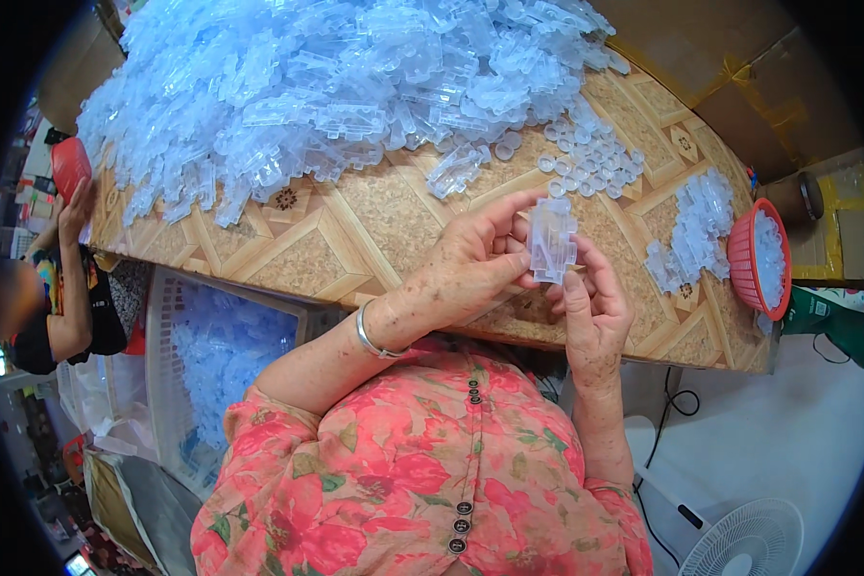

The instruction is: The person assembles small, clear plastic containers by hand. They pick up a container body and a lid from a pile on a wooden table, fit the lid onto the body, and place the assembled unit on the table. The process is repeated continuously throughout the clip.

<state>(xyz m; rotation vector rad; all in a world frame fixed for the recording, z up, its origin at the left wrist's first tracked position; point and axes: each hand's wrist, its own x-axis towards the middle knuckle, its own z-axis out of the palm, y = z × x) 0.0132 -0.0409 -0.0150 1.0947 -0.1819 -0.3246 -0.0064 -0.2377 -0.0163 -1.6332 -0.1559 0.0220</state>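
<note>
A clear plastic molded part stands upright between my two hands, above the near edge of the table. Thumb and fingers of my left hand pinch its left side. My right hand grips its lower right side, thumb in front. Beyond my hands, small round clear caps lie scattered on the table. One loose clear part rests just in front of the big heap of similar clear plastic parts.
The patterned table has a curved right edge. At right stand a smaller pile of clear pieces and a red basket. A crate of parts is below left, a white fan below right. Another person's arm holds a red bowl.
</note>
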